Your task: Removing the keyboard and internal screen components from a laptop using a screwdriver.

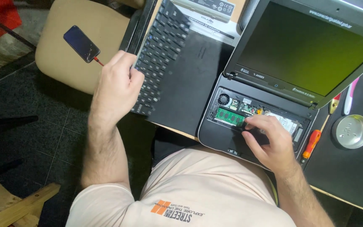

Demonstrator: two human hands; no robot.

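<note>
My left hand (116,86) grips the lifted keyboard panel (169,59) clear of the open laptop (248,122), so my right hand's (269,141) fingers press unclenched beside the green memory card (229,116).

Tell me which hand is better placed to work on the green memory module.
Right. The right hand already rests in the opened laptop, fingertips beside the green memory module. The left hand grips the detached keyboard.

Dark tiled floor (43,138) on the left. A beige chair seat (64,50) stands far left beside the dark desk (349,172). Wooden planks (17,206) lie near left.
</note>
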